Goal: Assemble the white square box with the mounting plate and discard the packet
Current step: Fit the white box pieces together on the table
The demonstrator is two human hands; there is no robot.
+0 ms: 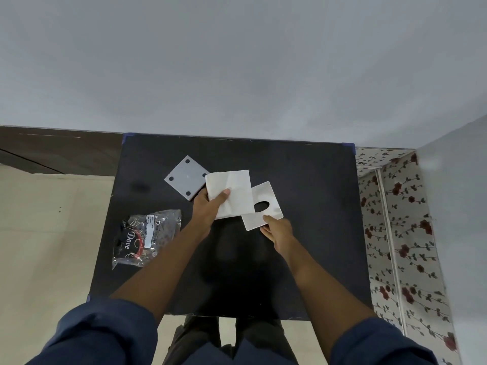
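Left hand [210, 206] grip pinches white square box [228, 194] — right hand [276, 230] pinches tilted mounting plate [263, 205].

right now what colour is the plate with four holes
Light grey, with four dark holes at its corners; it shows in the head view.

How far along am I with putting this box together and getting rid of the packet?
Early on. Done: the parts look unpacked, and the packet lies opened-looking on the table. In hand: your left hand holds a white folded sheet, and your right hand pinches the white plate with a hole. Left: the grey plate with four holes lies unjoined, and the packet is not yet discarded.
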